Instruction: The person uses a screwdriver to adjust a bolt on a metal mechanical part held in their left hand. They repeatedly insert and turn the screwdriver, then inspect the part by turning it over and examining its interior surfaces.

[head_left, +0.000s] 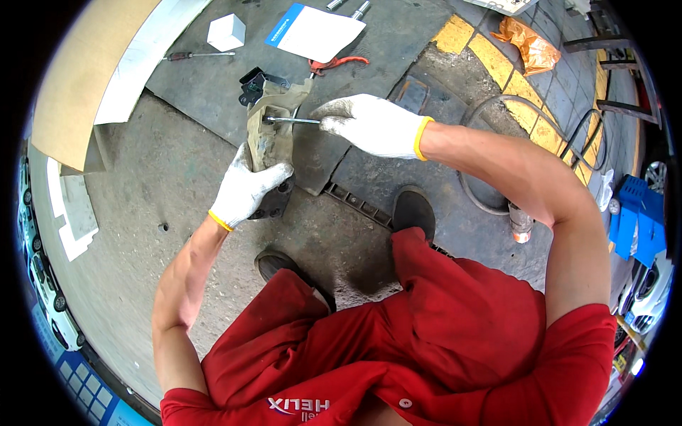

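My left hand (249, 186), in a white glove with a yellow cuff, is closed around the lower end of a beige, dirt-stained part (275, 145) with a recess in it. My right hand (373, 126), gloved the same way, grips a thin metal-shafted tool (302, 121); its handle is hidden in the glove. The shaft points left, its tip at the recess of the part. Black bracket-like pieces (257, 86) show at the part's far end, and a dark block (273, 204) lies below my left hand. Red-handled pliers (337, 65) lie just beyond.
A screwdriver (199, 55), a white box (226, 32) and a white-and-blue sheet (316, 32) lie on the dark mat (199, 92). Rightward are an orange plastic bag (527, 46), a looping hose (465, 184) and a can (520, 224). A curved panel (78, 78) stands at left.
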`<control>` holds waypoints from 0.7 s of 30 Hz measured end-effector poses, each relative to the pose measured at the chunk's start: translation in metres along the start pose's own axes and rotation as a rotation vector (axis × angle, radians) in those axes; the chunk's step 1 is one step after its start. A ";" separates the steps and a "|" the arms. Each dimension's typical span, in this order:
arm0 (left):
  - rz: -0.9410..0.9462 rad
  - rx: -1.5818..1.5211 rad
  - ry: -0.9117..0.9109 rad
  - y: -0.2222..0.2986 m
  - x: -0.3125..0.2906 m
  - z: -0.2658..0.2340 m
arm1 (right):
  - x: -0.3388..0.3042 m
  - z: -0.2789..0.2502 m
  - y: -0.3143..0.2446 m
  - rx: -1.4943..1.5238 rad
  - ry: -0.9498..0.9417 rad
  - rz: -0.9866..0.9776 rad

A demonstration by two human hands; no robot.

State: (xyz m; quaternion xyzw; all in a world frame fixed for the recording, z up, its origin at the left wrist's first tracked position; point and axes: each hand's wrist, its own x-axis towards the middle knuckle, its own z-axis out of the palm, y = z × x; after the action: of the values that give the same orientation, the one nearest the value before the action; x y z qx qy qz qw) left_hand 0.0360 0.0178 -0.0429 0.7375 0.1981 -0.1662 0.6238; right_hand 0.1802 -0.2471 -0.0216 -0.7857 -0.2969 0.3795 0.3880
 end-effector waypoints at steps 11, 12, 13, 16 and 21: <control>-0.029 0.686 -0.088 -0.013 -0.014 0.015 | -0.005 0.006 0.000 -0.067 -0.164 0.026; -0.027 0.607 -0.053 -0.020 -0.014 0.014 | -0.004 0.005 -0.002 -0.083 -0.182 0.032; -0.024 0.527 -0.019 -0.025 -0.014 0.012 | -0.005 0.005 -0.004 -0.091 -0.174 0.019; -0.069 0.205 -0.028 -0.012 -0.012 0.008 | -0.008 0.003 0.000 -0.068 -0.136 -0.003; -0.061 0.083 -0.007 -0.007 -0.014 0.001 | -0.005 -0.002 -0.002 -0.016 -0.125 -0.013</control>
State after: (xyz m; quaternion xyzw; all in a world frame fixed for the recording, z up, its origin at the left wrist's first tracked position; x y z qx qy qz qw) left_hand 0.0205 0.0171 -0.0428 0.7558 0.2110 -0.1959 0.5881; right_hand 0.1785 -0.2505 -0.0168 -0.7615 -0.3290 0.4229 0.3647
